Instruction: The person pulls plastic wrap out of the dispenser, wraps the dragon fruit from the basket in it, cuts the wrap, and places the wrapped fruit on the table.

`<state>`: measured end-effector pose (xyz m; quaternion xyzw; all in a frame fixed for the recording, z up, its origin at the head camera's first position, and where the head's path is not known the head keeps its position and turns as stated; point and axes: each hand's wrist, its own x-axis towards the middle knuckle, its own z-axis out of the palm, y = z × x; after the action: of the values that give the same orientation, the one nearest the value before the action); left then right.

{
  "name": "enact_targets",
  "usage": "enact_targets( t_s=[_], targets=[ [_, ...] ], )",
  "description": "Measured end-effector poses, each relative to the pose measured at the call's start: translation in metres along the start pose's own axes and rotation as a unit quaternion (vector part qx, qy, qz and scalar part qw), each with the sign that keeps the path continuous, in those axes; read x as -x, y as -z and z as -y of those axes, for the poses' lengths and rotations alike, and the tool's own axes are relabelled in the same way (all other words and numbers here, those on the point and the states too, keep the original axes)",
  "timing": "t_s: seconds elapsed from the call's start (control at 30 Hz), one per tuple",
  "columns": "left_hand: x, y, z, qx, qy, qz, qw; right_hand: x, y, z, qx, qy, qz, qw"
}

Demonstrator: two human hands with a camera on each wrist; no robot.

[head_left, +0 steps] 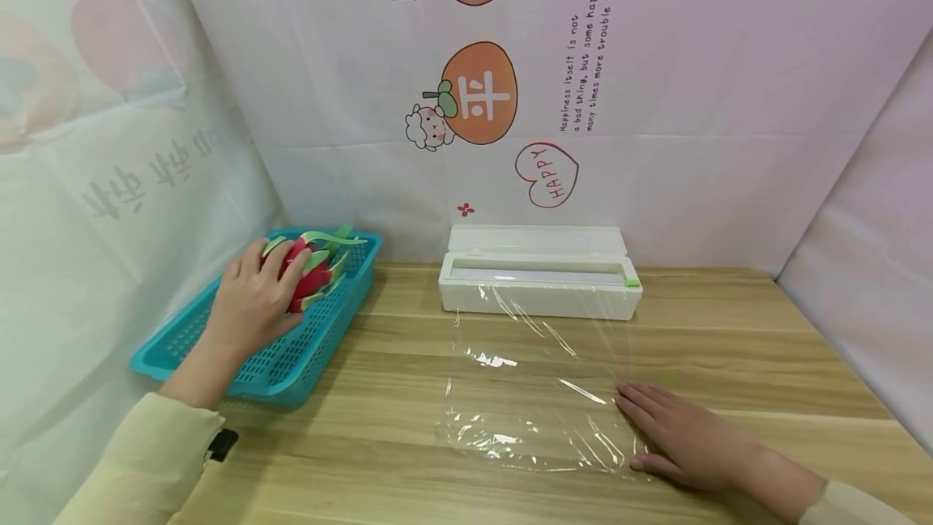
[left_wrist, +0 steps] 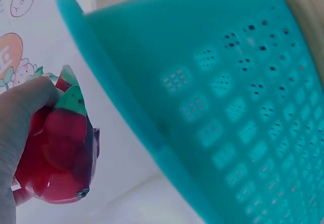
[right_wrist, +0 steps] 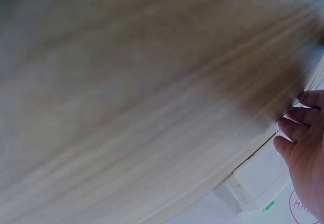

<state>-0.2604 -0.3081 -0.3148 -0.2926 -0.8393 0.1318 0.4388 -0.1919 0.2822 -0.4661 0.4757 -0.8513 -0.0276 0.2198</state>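
Observation:
My left hand (head_left: 251, 298) grips a red dragon fruit (head_left: 315, 275) with green-tipped scales, above the far part of a turquoise plastic basket (head_left: 295, 383). In the left wrist view, the fingers wrap the dragon fruit (left_wrist: 58, 150) beside the basket's rim (left_wrist: 119, 100). A sheet of clear cling film (head_left: 535, 387) lies over the table, drawn out from a white dispenser box (head_left: 539, 298) with its lid raised. On the film's right edge rests my right hand (head_left: 688, 440), its fingers fairly straight. The right wrist view shows those fingers (right_wrist: 301, 118) touching the tabletop.
The wood-grain table (head_left: 379, 444) is bounded by a white printed cloth (head_left: 350, 87) at the back and sides. A small green slider (head_left: 632, 283) sits at the dispenser's right end. The basket stands against the left side cloth.

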Motion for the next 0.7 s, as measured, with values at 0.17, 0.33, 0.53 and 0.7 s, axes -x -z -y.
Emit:
enact_targets(
  t_s=[0.17, 0.33, 0.53, 0.7],
  targets=[
    [-0.007, 0.001, -0.005, 0.004, -0.006, 0.000, 1.0000, 0.000, 0.000, 0.000, 0.000, 0.001, 0.000, 1.0000],
    [-0.015, 0.003, -0.012, 0.006, -0.015, -0.006, 0.9999, 0.000, 0.000, 0.000, 0.001, 0.000, 0.000, 1.0000],
    [-0.023, 0.002, -0.021, 0.016, -0.035, -0.020, 0.9991, 0.000, 0.000, 0.000, 0.001, 0.000, -0.002, 1.0000],
    [-0.031, -0.002, -0.031, 0.027, -0.056, -0.037, 0.9974, -0.001, 0.001, 0.001, -0.002, -0.001, -0.002, 1.0000]
  ],
)
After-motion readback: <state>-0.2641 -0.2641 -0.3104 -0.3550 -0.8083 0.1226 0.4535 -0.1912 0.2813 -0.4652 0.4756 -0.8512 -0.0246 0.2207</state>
